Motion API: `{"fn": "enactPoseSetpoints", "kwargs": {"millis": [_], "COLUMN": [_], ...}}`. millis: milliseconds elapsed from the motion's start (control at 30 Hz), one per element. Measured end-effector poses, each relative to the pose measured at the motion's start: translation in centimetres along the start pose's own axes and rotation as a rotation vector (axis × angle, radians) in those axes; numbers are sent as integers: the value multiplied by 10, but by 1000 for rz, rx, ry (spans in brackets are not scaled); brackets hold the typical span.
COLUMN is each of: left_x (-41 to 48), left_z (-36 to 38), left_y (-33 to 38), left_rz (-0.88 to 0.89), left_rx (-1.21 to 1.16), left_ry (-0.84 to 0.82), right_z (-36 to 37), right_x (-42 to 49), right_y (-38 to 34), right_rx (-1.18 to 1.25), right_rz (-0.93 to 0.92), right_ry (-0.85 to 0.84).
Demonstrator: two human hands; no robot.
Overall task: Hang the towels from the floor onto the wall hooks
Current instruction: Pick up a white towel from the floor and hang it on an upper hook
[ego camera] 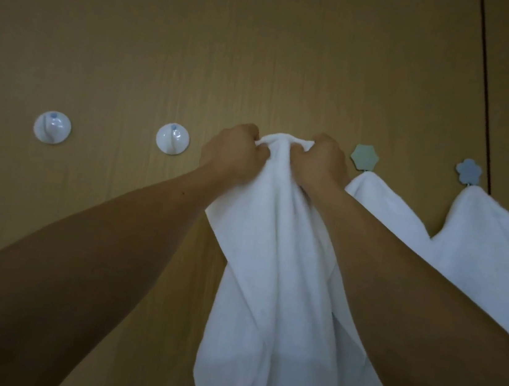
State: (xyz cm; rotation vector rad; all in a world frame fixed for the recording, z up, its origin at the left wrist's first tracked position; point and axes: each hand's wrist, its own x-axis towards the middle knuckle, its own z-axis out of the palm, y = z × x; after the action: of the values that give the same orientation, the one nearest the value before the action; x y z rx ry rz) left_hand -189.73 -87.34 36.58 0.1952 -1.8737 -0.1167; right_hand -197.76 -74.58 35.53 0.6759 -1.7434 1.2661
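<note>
A white towel hangs down the middle of the view against a brown wooden wall. My left hand and my right hand both grip its bunched top edge, held against the wall at hook height. Any hook behind the bunched cloth is hidden. Two round white hooks sit bare on the left. To the right, a pale green hexagon hook carries a second white towel, and a blue flower hook carries a third white towel.
A dark vertical seam runs down the wall at the far right, ending near the flower hook. The floor is out of view.
</note>
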Motion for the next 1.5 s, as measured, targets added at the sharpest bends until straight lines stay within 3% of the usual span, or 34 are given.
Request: {"fn": "enactPoseSetpoints", "kwargs": {"millis": [167, 300, 400, 500, 633, 800, 967, 1133, 1233, 1333, 1433, 1500], "left_x": [-3, -6, -7, -13, -14, -14, -8, -4, -18, -42, -56, -63], "left_z": [-2, -6, -2, 4, 12, 7, 5, -8, -1, 9, 13, 12], "left_y": [7, 12, 10, 10, 6, 4, 10, 16, 14, 1, -7, -4], "left_rz": [-57, -233, -84, 129, 266, 312, 162, 4, 9, 194, 345, 263], "left_rx": [-146, -345, -151, -99, 8, 89, 42, -119, -10, 99, 8, -223], "left_ry": [-177, -297, -121, 37, 109, 127, -77, -335, -154, 155, 156, 92], "right_z": [-4, -10, -17, -12, 0, 4, -2, -12, -9, -3, -1, -3], "right_x": [3, 1, -1, -3, -9, -7, -5, -2, -19, -38, -47, -53], "right_y": [0, 3, 7, 8, 7, 9, 8, 13, 17, 20, 25, 27], "right_rx": [214, 335, 359, 226, 138, 196, 203, 263, 224, 67, 27, 76], "right_rz": [42, 169, 272, 87, -199, -167, -141, 101, 55, -126, -251, -292], "right_ry": [-108, -220, -269, -163, -67, -14, -82, -269, -233, -56, 4, 41]}}
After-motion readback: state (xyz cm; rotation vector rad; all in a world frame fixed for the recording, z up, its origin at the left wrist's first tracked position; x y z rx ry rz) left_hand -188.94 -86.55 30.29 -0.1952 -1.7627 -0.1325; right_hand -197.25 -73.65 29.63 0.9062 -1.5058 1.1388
